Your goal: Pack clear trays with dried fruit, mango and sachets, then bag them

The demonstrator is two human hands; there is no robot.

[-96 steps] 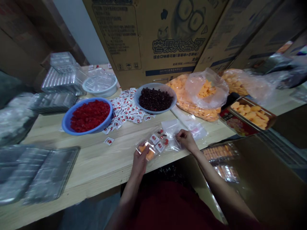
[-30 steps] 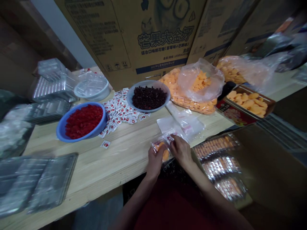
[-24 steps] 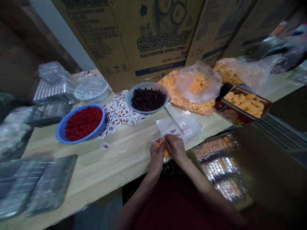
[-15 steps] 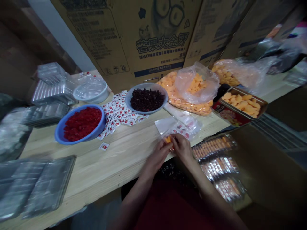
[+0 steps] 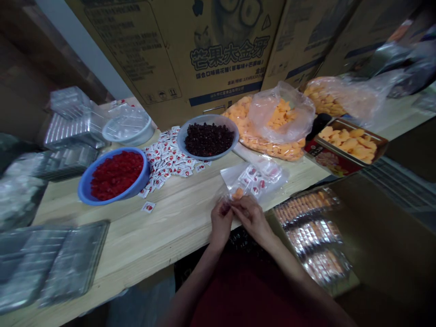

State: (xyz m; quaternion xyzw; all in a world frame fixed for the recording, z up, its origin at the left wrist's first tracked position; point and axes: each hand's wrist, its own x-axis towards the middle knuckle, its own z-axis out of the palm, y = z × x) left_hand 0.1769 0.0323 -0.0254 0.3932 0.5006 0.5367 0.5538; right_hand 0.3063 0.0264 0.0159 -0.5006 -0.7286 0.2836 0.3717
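My left hand point(image 5: 221, 221) and my right hand point(image 5: 252, 217) meet at the front edge of the table, both closed in a pinch. Between their fingertips is what looks like the edge of a small clear plastic bag; the fingers hide most of it. Just beyond the fingertips shows an orange candy piece point(image 5: 237, 194), apparently inside the clear film. Under and behind it lie flat clear bags point(image 5: 272, 172) and several small white sachets with red print point(image 5: 254, 178).
Behind stand a blue bowl of red pieces point(image 5: 147, 175), loose sachets point(image 5: 166, 156), a bowl of dark pieces point(image 5: 182, 144) and a bag of orange candy point(image 5: 289, 152). Right are a tin of orange pieces point(image 5: 327, 159) and a carton with packed trays point(image 5: 311, 236). Plastic trays point(image 5: 71, 259) lie left.
The orange piece has gone from between my fingers to just beyond them, over the flat bags. My left hand has turned more upright, and both hands now pinch closer to the table edge.
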